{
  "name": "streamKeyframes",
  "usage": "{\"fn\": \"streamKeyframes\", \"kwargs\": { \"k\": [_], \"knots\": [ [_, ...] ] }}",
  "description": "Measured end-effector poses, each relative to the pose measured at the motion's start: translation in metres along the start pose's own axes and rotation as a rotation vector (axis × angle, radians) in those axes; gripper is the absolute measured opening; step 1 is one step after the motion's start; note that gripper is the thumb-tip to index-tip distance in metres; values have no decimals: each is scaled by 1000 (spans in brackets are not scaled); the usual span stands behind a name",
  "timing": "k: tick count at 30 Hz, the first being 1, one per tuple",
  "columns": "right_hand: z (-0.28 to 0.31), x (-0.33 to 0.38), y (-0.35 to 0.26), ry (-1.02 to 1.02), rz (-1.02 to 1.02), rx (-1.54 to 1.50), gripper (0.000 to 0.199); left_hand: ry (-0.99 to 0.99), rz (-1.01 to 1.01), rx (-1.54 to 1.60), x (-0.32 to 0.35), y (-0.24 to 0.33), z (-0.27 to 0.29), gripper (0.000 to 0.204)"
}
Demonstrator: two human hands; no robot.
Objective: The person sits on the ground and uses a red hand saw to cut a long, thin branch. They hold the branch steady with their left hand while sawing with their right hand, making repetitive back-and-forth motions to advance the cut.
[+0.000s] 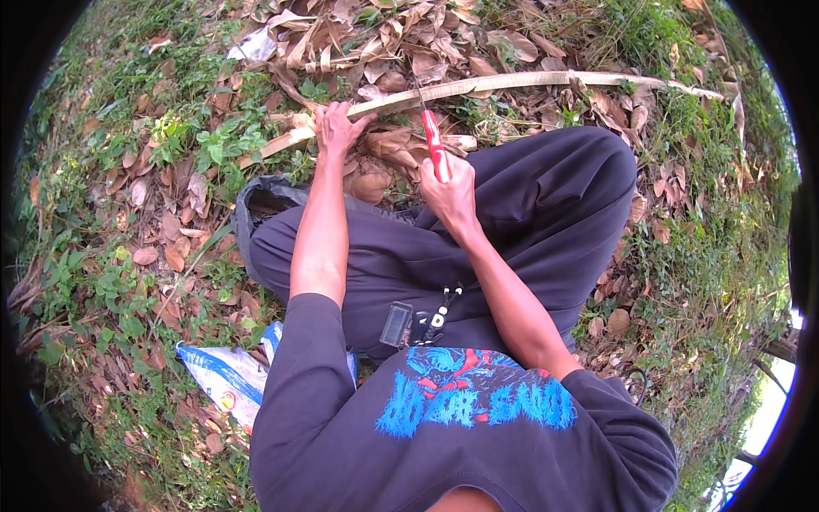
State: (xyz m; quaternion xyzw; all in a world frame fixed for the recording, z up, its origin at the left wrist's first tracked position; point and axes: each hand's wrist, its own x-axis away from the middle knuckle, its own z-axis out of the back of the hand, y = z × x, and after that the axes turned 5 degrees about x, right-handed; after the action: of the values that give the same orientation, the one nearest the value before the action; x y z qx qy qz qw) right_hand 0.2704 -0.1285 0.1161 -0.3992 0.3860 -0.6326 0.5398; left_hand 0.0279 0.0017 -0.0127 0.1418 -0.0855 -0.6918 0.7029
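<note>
At the strip's edge [499, 84], red-handled blade [429, 125]

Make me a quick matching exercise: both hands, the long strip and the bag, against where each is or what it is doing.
Column one:
1. left hand
2. right hand
3. pale strip
4. white-and-blue bag

Column two:
A. on the ground at the person's left side
B. stretched sideways in front of the folded legs
C. gripping a red-and-white handle
D. touching the long strip

Pairs: 1-D, 2-C, 3-B, 4-A
</note>
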Motion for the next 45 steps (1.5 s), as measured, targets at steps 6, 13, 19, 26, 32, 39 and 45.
{"fn": "streamKeyframes", "kwargs": {
  "k": [6,13,19,26,32,39,45],
  "knots": [
    [-1,9,4,23,68,31,18,87,-103,36,-5,-19,-10,70],
    [14,30,-5,21,48,1,20,132,-161,49,1,-10,-9,63],
    [-16,4,7,82,164,49,19,93,-118,31,-6,-15,-10,69],
    [11,48,-7,4,63,-6,17,103,-116,57,1,-9,-9,68],
    [15,34,-1,-19,-2,-19,19,210,-163,21,0,-16,-18,59],
    [-2,-3,1,4,20,-29,25,98,-83,49,-3,-26,-13,63],
    [6,37,-2,10,-14,-91,20,75,-156,31,-7,-7,-9,65]
  ]
}}
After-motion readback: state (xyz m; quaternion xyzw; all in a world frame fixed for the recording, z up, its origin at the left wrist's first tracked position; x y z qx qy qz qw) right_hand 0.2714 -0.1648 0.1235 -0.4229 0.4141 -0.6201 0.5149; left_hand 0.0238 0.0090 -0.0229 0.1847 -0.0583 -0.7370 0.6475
